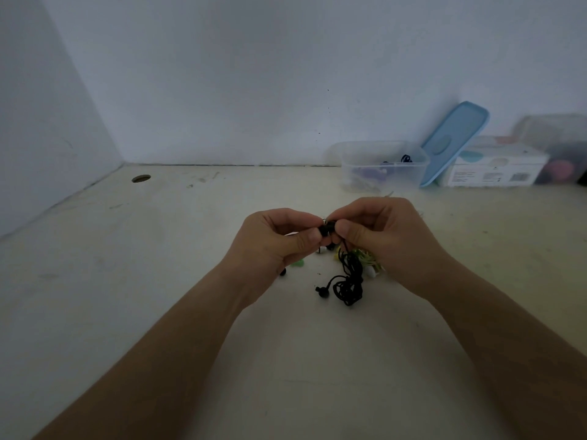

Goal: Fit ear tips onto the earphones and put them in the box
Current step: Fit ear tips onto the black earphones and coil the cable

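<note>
— Step in hand?
— Tip fitting. My left hand [279,239] and right hand [378,236] both pinch one black earbud [327,230] at the fingertips, above the table [190,281]. The tip itself is hidden. The cable [349,281] hangs below.
— Next?
— Likely press the tip home squarely, then do the second earbud [320,290]. The box [384,166] stands open, well beyond.

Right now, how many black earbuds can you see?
2. The held earbud is pinched between the left hand and the right hand. The loose earbud is on the table beside the tangled cord. More may hide under the hands.
</note>
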The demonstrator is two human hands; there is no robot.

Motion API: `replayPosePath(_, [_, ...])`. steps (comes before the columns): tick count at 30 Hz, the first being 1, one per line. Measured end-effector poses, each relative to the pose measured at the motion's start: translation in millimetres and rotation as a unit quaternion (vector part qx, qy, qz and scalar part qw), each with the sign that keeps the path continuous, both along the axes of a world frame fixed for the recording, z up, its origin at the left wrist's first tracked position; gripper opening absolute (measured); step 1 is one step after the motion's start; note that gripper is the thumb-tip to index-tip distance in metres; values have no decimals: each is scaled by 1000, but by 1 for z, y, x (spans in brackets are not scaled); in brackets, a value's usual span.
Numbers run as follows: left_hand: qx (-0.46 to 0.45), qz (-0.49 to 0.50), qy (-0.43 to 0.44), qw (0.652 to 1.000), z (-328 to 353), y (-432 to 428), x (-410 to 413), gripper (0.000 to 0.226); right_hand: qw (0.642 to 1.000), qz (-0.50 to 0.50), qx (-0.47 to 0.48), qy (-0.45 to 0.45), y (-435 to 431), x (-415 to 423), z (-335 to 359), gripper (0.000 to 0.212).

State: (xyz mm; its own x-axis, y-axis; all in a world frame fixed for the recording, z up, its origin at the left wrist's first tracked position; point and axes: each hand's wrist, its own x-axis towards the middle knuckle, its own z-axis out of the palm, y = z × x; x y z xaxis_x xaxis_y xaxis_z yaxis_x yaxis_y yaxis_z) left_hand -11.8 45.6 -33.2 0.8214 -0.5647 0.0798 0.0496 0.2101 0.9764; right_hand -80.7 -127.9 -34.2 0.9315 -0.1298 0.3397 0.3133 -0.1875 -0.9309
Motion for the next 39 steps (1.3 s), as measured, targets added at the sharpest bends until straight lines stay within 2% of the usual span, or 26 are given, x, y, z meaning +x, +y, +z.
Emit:
replayPosePath(7, [-3, -2, -2, 1000, 0, 1, 0, 13, 999, -17, -22, -22, 4, -1, 0, 11])
replayPosePath(14, [-13, 7, -3, 1000, 3, -1, 0, 19, 999, -38, 6, -25, 6, 1, -1, 13])
replayPosePath(20, [0, 14, -9, 1000, 2, -1, -1, 13, 997, -50, -34, -41, 6, 0, 2, 20])
replayPosePath(25, [6, 24, -16, 1000, 1, -2, -1, 18, 996, -52, -52, -42, 6, 1, -1, 20])
replayPosePath(29, [-7, 8, 3, 1000, -1, -2, -1, 12, 996, -43, -66, -45, 5, 2, -2, 17])
replayPosePath(35, [-22, -8, 33, 999, 0, -1, 0, 13, 1000, -6, -13, -16, 1, 2, -4, 11])
replayPosePath(39, [-17, -2, 40, 999, -1, -2, -1, 12, 1000, 8, -11, -20, 0, 1, -3, 10])
